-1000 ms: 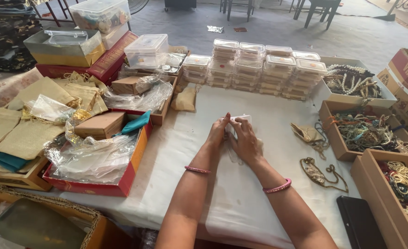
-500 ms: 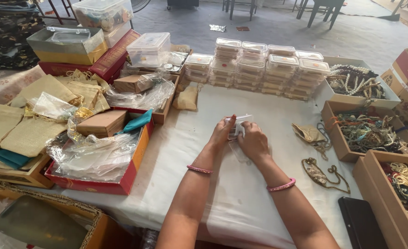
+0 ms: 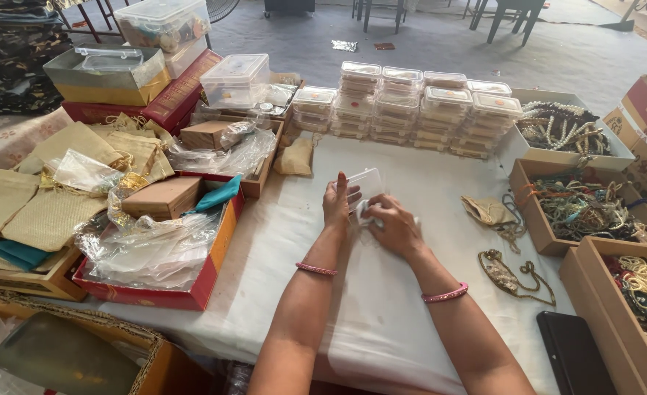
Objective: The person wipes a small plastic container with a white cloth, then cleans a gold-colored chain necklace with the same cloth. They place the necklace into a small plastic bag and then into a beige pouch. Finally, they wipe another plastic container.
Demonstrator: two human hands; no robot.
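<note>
A small clear plastic box (image 3: pixel 365 183) stands open over the middle of the white tablecloth (image 3: pixel 382 307). My left hand (image 3: pixel 337 205) holds its raised lid side, fingers up. My right hand (image 3: pixel 393 223) grips the lower part of the box, with a bit of white padding showing under the fingers. What lies inside the box is hidden by my hands. Both wrists wear pink bangles.
Stacks of clear lidded boxes (image 3: pixel 411 110) line the back. Cardboard trays of beaded jewellery (image 3: pixel 579 208) sit right, with a gold necklace (image 3: pixel 510 274) and small pouch (image 3: pixel 488 211) loose nearby. A red tray of plastic wrap (image 3: pixel 155 249) and jute pouches (image 3: pixel 46 212) fill the left.
The clear box has been opened: my left hand lifted its lid side upward and slightly left, while my right hand lowered toward the table.
</note>
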